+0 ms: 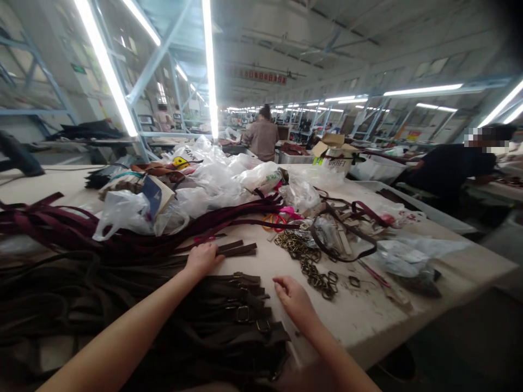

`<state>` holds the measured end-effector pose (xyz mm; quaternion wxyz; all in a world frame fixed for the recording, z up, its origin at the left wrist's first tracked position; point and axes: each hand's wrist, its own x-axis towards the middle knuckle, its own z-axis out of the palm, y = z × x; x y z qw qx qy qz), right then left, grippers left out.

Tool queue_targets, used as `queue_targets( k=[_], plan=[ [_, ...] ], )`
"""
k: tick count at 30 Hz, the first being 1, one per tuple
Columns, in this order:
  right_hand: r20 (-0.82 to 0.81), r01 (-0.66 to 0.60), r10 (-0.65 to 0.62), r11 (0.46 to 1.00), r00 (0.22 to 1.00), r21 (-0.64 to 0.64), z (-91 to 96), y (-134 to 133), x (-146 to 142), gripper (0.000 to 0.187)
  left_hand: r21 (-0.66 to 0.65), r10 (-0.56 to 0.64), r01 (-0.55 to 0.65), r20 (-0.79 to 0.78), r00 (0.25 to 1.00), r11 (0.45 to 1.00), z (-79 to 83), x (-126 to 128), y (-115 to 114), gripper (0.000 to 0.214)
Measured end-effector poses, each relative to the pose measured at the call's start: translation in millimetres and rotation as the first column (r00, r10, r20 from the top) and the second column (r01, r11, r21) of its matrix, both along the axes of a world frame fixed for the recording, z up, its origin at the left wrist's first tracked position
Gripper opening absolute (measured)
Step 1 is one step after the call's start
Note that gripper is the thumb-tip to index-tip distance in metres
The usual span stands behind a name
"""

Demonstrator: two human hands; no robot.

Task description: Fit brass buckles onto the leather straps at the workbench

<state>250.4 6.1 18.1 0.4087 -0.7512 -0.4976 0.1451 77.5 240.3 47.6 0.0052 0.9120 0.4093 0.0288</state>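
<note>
My left hand (202, 258) lies flat, fingers stretched out, on the ends of dark brown straps (235, 249) on the pale table (359, 316). My right hand (293, 296) rests on the table with its fingers curled loosely inward, holding nothing I can see, just right of a stack of dark brown straps with metal buckles (241, 313). A heap of loose brass rectangular rings (308, 261) lies just beyond the right hand. Long maroon straps (122, 228) run across the table behind the left hand.
Clear plastic bags (212, 182) are piled at the table's middle. Orange-handled scissors (274, 220) lie near the rings. A cardboard box (335, 149) stands at the back. One person stands far back (262, 136); another in dark clothes (453, 166) leans at the right.
</note>
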Motion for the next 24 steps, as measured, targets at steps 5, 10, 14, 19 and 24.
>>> queue_targets(
  k=[5,10,14,19,24],
  plan=[
    [0.229,0.244,-0.235,0.970,0.945,-0.011,-11.1,-39.5,48.0,0.021,-0.020,-0.053,0.053,0.001,0.999,0.998,-0.8,3.3,0.8,0.022],
    [0.588,0.390,-0.231,0.907,0.775,-0.159,1.4,-30.0,69.5,0.014,-0.219,-0.148,0.181,0.160,0.976,0.959,14.1,9.1,-28.2,0.031],
    [0.735,0.378,-0.019,0.866,0.678,-0.327,8.5,-9.1,66.3,0.016,-0.271,-0.277,0.333,0.226,0.934,0.903,39.3,7.9,-68.6,0.028],
    [0.695,0.223,0.100,0.906,0.712,-0.359,6.5,-8.6,45.3,0.011,-0.350,-0.246,0.358,0.325,0.913,0.866,61.5,-2.4,-105.1,0.030],
    [0.511,0.226,-0.028,0.917,0.859,-0.330,6.6,-12.5,32.8,0.015,-0.421,-0.160,0.354,0.430,0.889,0.835,64.6,-12.3,-113.9,0.032]
  ],
)
